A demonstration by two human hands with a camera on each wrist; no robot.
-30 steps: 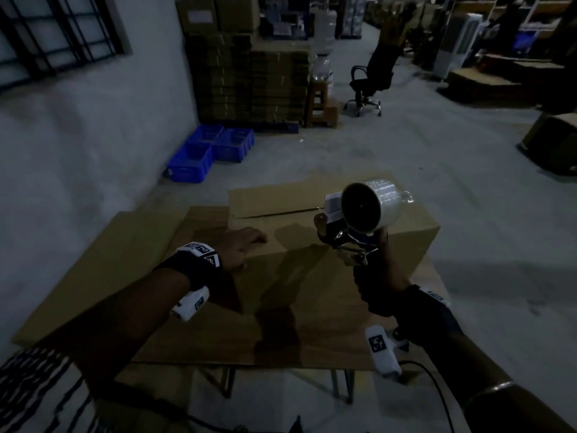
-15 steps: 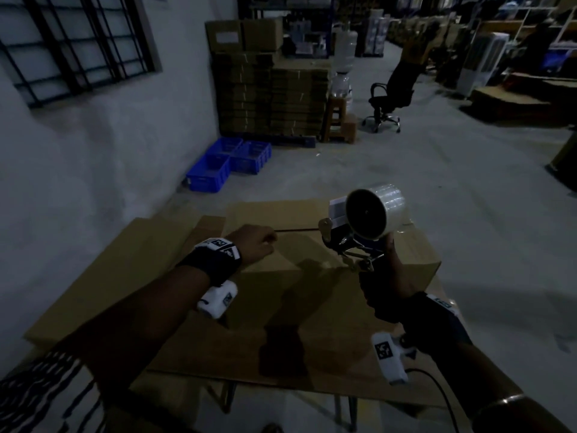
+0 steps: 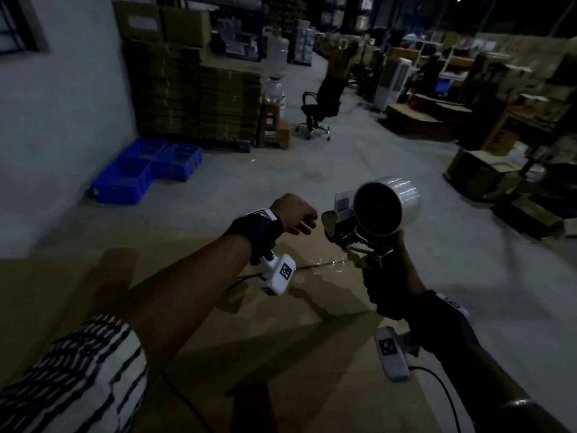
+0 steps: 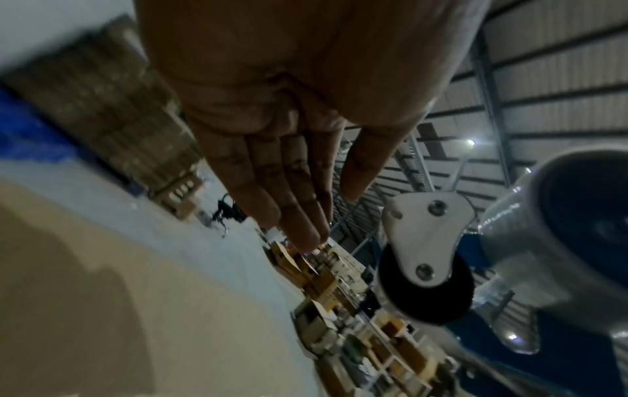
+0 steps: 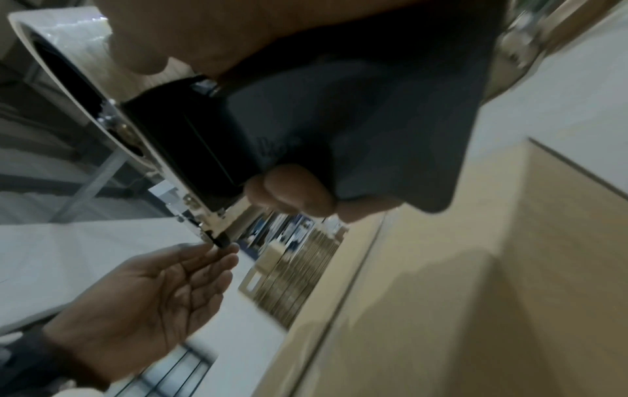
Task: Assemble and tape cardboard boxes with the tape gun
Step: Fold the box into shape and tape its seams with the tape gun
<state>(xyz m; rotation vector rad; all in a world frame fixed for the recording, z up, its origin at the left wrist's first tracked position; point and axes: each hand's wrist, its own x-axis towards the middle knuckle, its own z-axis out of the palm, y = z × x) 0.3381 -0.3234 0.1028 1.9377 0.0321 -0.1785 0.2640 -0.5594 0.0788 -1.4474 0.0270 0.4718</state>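
Head view: the left hand [image 3: 293, 215], fingers loosely extended, has been lifted off the box [image 3: 249, 323] toward the tape gun [image 3: 371, 220], gripped by the right hand [image 3: 393, 292]; the tape end is probably being fetched.

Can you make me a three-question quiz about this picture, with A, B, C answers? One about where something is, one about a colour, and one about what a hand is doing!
1. Where is the tape gun?
A. lying on the cardboard box
B. held up in the right hand
C. on the floor

2. What colour are the crates by the wall?
A. blue
B. red
C. green

3. What is the left hand doing?
A. gripping the box
B. open beside the tape gun
C. holding a chair

Answers: 1 B, the right hand grips its handle above the cardboard box. 2 A, they look bright blue. 3 B, its fingers are straight and hold nothing.
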